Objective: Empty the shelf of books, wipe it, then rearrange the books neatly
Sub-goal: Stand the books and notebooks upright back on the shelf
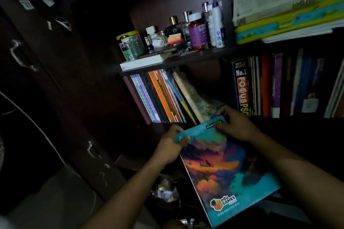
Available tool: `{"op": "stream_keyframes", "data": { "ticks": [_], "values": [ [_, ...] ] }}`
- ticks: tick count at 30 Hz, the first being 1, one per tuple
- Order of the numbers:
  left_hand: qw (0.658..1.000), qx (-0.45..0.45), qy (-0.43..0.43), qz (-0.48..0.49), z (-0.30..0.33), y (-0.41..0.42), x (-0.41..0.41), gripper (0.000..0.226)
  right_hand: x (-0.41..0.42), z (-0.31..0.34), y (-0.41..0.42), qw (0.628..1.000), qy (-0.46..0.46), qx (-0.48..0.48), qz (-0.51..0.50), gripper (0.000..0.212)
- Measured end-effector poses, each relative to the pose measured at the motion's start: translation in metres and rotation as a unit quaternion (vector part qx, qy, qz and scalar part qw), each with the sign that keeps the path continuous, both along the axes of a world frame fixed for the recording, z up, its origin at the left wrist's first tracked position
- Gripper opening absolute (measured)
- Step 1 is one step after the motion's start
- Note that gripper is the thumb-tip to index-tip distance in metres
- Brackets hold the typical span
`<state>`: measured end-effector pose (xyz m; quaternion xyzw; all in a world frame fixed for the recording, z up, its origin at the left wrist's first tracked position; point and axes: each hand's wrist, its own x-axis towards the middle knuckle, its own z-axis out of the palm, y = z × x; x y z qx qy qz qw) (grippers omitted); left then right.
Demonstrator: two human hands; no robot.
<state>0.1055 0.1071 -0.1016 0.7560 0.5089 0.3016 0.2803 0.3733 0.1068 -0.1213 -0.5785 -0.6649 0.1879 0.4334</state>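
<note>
Teal-and-orange notebook [223, 169] — held in front of the lower shelf [167, 126], cover up, long axis running from the viewer toward the shelf, top edge tilted toward the leaning row of thin books [160, 98]. Left hand [170, 147] grips its top left corner, thumb on the cover; right hand [236, 126] curls over the top right edge. Adjoining compartment, right: upright books [279, 87], spines outward. Upper shelf [186, 57] — bottles [197, 29], a jar [130, 44], a flat white box [143, 63]; stacked books [283, 11] lying flat at right.
</note>
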Motion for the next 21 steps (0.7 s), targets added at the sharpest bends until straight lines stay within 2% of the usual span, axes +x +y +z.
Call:
{"op": "stream_keyframes", "data": {
  "ticks": [4, 7, 8, 11, 13, 17, 19, 21],
  "values": [
    [0.976, -0.073, -0.206, 0.018, 0.037, -0.008, 0.014, 0.029, -0.003, 0.004, -0.004, 0.999, 0.048, -0.019, -0.006, 0.047],
    [0.941, -0.093, -0.326, 0.022, 0.073, -0.016, 0.023, 0.033, -0.003, 0.006, -0.004, 0.984, 0.176, -0.018, 0.014, 0.063],
    [0.931, -0.092, -0.354, 0.021, 0.081, -0.019, 0.025, 0.031, -0.005, 0.008, -0.005, 0.974, 0.222, -0.018, 0.034, 0.063],
    [0.9, -0.093, -0.423, 0.038, 0.093, -0.023, 0.027, 0.029, -0.016, 0.016, -0.011, 0.946, 0.3, -0.035, 0.12, 0.043],
    [0.893, -0.093, -0.439, 0.028, 0.09, -0.03, 0.024, 0.034, -0.024, 0.019, -0.014, 0.94, 0.319, -0.01, 0.122, 0.039],
    [0.935, -0.159, -0.311, -0.056, 0.044, -0.051, 0.014, 0.071, -0.022, 0.018, -0.01, 0.96, 0.262, 0.103, 0.006, 0.041],
    [0.947, -0.149, -0.279, -0.062, 0.026, -0.058, 0.008, 0.068, -0.023, 0.02, -0.013, 0.957, 0.25, 0.143, -0.016, 0.042],
    [0.957, -0.084, -0.275, -0.044, 0.02, -0.062, 0.0, 0.062, -0.024, 0.022, -0.017, 0.95, 0.26, 0.17, -0.018, 0.041]
  ]
}}
